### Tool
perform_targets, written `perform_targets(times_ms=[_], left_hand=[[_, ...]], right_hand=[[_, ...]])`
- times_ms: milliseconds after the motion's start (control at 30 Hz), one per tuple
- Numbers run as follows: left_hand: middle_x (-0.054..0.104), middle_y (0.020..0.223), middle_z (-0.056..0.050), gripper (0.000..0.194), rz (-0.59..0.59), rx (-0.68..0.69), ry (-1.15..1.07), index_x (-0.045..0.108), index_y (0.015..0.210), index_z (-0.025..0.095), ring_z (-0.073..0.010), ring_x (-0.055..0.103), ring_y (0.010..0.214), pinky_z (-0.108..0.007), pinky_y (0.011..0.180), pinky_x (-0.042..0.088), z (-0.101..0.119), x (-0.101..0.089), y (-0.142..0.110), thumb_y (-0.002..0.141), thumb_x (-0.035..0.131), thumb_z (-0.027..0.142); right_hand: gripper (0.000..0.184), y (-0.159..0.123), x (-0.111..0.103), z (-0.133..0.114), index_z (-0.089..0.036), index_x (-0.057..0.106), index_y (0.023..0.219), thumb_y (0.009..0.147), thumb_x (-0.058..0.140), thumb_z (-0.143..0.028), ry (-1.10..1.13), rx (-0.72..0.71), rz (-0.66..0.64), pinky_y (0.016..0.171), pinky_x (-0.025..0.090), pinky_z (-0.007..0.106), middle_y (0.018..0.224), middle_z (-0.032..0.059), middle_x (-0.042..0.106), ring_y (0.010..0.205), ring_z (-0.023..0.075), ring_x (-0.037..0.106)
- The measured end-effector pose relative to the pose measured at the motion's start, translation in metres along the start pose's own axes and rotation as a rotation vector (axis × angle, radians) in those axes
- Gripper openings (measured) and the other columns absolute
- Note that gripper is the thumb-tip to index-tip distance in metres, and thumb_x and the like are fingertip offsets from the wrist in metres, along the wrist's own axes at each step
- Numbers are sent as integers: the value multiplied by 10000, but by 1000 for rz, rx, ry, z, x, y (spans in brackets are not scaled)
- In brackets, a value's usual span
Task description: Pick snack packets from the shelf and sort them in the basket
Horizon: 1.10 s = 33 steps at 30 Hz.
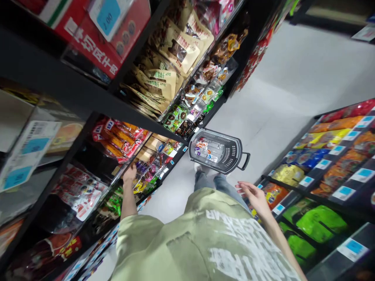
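Note:
My left hand reaches into the shelf on the left, at the edge of a tier, beside red-and-orange packs of sausage-like snacks and bins of small wrapped sweets. Its fingertips are hidden, so whether it grips anything does not show. Out to the right, my right hand hangs in the air with its fingers apart and nothing in them, near the right-hand shelf. A dark grey shopping basket stands on the floor just in front of my feet, holding a few small clear-wrapped packets.
Beige snack pouches and small wrapped treats fill the upper left shelf. Blue-and-white price tags line the shelf edges. The right shelf carries colourful bags, including green packs. A pale grey floor runs between the shelves.

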<state>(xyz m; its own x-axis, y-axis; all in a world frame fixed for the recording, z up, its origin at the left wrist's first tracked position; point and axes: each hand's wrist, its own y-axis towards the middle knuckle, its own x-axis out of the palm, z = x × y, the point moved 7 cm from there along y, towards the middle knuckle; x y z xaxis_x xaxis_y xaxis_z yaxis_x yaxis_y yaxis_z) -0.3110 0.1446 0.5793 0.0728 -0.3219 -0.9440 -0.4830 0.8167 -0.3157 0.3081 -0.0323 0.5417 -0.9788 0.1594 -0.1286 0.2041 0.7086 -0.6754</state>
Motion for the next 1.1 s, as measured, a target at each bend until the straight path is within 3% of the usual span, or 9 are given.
perform_targets(times_ms=[133, 233, 333, 433, 500, 600, 700, 867, 1100], left_hand=[[585, 1220, -218, 478, 107, 18, -28, 510, 1274, 64, -337, 533, 1162, -446, 982, 408, 8, -2, -18, 919, 357, 345], [601, 1168, -162, 399, 255, 196, -122, 545, 1222, 114, -296, 509, 1167, -421, 1006, 388, 33, 5, -49, 901, 365, 267], [559, 1226, -148, 370, 321, 392, -223, 544, 1206, 128, -284, 472, 1187, -421, 1029, 358, 63, 23, -85, 876, 409, 226], [509, 1282, -168, 390, 304, 445, -302, 503, 1239, 116, -278, 446, 1214, -430, 1042, 343, 96, 48, -114, 867, 413, 188], [505, 1280, -170, 384, 162, 499, -320, 493, 1241, 115, -261, 430, 1239, -419, 1054, 338, 129, 74, -131, 876, 382, 165], [566, 1231, -117, 356, -412, 779, -237, 533, 1200, 155, -214, 483, 1197, -352, 1034, 368, 198, 136, -176, 905, 335, 149], [682, 1003, -34, 205, -709, 953, -203, 648, 1002, 217, -176, 616, 943, -245, 863, 466, 248, 173, -223, 873, 488, 209], [682, 1093, -65, 244, -794, 942, -171, 640, 1063, 178, -169, 611, 956, -232, 872, 439, 296, 195, -235, 905, 454, 180], [704, 1046, -76, 272, -821, 729, -161, 639, 1092, 179, -182, 630, 942, -270, 879, 446, 339, 206, -161, 860, 501, 145]], right_hand=[[479, 9, 4, 12, -143, 665, 973, 744, 634, -564, 8, 14, -16, 584, 527, 295, 877, 119, 727, 700, 211, 668], [466, 16, 6, 24, -145, 648, 985, 760, 616, -552, 1, 22, -51, 607, 515, 290, 877, 108, 723, 691, 196, 664], [463, 21, 5, 34, -139, 632, 1004, 783, 578, -543, -32, 29, -71, 593, 499, 279, 891, 109, 717, 684, 189, 662], [432, 25, 2, 41, -135, 624, 1012, 806, 546, -506, -75, 40, -68, 580, 492, 271, 901, 111, 714, 679, 185, 662], [406, 28, 1, 45, -133, 623, 1009, 820, 518, -477, -120, 41, -65, 579, 497, 274, 899, 114, 715, 676, 187, 666], [380, 33, -3, 51, -137, 629, 1004, 828, 481, -439, -248, 19, -48, 632, 521, 302, 885, 111, 722, 692, 197, 674], [355, 39, -10, 57, -153, 648, 993, 812, 491, -415, -360, 7, 1, 746, 526, 339, 914, 105, 723, 782, 218, 679], [391, 46, -26, 67, -160, 642, 1070, 812, 479, -405, -451, 46, 44, 837, 499, 355, 968, 103, 713, 917, 244, 659], [468, 61, -40, 111, -144, 562, 1221, 838, 447, -386, -571, 237, -32, 925, 452, 347, 1157, 132, 651, 1085, 255, 597]])
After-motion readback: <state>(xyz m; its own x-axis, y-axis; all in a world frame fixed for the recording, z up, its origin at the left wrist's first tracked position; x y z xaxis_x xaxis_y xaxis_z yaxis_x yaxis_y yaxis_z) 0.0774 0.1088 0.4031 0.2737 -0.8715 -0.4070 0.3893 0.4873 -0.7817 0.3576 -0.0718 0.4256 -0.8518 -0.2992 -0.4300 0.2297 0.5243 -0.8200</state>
